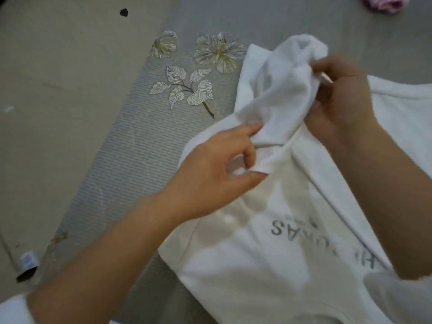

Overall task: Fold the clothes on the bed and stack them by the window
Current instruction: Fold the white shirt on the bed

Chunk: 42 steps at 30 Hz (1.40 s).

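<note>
A white T-shirt (pixel 268 249) with grey printed letters lies spread on the grey bedspread (pixel 145 146). Its sleeve (pixel 278 90) is bunched up and lifted between my hands. My left hand (pixel 210 174) pinches the lower part of the sleeve fabric between thumb and fingers. My right hand (pixel 339 99) grips the upper, crumpled end of the sleeve with curled fingers. The shirt's right side runs under my right forearm and out of view.
The bedspread carries embroidered flowers (pixel 217 52) and leaves (pixel 184 90) to the left of the shirt. A beige floor (pixel 58 78) lies further left. A pink garment (pixel 385 2) sits at the top right edge. A small dark object (pixel 27 267) lies at the lower left.
</note>
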Tool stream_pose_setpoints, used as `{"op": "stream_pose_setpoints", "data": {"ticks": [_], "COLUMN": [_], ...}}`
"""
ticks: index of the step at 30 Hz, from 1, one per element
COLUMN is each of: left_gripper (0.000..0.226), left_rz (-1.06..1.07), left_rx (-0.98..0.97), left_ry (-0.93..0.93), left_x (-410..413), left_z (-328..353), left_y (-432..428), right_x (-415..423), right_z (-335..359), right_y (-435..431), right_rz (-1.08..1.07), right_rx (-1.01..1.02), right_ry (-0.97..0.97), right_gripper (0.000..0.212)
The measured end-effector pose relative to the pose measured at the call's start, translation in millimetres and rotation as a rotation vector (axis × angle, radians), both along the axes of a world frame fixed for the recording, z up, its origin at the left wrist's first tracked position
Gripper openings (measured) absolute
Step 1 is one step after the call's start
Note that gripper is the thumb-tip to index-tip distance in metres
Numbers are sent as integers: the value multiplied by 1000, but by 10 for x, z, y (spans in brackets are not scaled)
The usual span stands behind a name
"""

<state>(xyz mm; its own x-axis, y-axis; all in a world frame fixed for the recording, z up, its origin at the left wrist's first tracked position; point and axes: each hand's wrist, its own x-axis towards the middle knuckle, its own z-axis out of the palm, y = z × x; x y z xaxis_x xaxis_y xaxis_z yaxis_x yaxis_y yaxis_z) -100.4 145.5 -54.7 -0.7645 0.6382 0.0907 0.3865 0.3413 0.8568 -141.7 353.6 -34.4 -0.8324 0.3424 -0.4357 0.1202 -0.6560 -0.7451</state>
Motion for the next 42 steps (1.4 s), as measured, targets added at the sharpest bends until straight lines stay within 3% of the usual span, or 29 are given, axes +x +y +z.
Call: {"op": "stream_pose_setpoints", "data": {"ticks": [2, 4, 6, 9, 12, 16, 19, 21, 22, 24, 26, 27, 29, 31, 33, 37, 40, 42], "left_gripper": [29, 55, 77, 89, 76, 59, 42, 21, 30, 47, 52, 53, 55, 56, 55, 53, 47, 37], "left_rz": [-134, -84, 23, 33, 39, -24, -109, -58, -6, 101, 148, 146, 113, 56, 0, -60, -71, -64], "left_rx": [-176, -381, -606, -781, -816, -808, -831, -819, -771, -573, -427, -382, -367, -387, -417, -463, -485, -475], "left_ry": [109, 151, 110, 27, 103, 371, 448, 376, 272, 73, -72, -114, -184, -208, -200, -178, -109, -14], "left_x": [187, 350, 472, 618, 704, 736, 725, 654, 612, 519, 470, 469, 486, 521, 539, 528, 537, 563], "left_z": [-175, -393, -581, -762, -833, -812, -837, -823, -800, -784, -749, -742, -738, -768, -813, -868, -842, -799], "left_y": [20, -67, -199, -345, -393, -268, -125, -70, -54, -47, -71, -87, -125, -156, -178, -191, -162, -124], "right_x": [396, 802, 1169, 1470, 1440, 1120, 815, 589, 474, 312, 279, 317, 462, 620, 681, 580, 413, 326], "right_z": [23, -169, -484, -905, -1129, -1175, -1105, -997, -909, -740, -694, -707, -829, -980, -1080, -1131, -1036, -875], "right_y": [439, 856, 1131, 1191, 1079, 978, 979, 1009, 1040, 1132, 1192, 1186, 1142, 1070, 1022, 1021, 994, 1069], "right_rz": [-213, -325, -292, -191, -155, -173, -192, -205, -240, -304, -218, -152, -28, 90, 98, 16, -24, -181], "right_rx": [145, 293, 326, 223, 232, 269, 152, 138, 194, 519, 791, 827, 776, 637, 469, 159, 200, 266], "right_ry": [-29, -296, -649, -831, -787, -672, -603, -541, -496, -394, -360, -419, -630, -738, -697, -534, -488, -387], "right_gripper": [15, 9, 10, 18, 16, 15, 11, 17, 23, 21, 33, 43, 64, 68, 64, 28, 7, 19]}}
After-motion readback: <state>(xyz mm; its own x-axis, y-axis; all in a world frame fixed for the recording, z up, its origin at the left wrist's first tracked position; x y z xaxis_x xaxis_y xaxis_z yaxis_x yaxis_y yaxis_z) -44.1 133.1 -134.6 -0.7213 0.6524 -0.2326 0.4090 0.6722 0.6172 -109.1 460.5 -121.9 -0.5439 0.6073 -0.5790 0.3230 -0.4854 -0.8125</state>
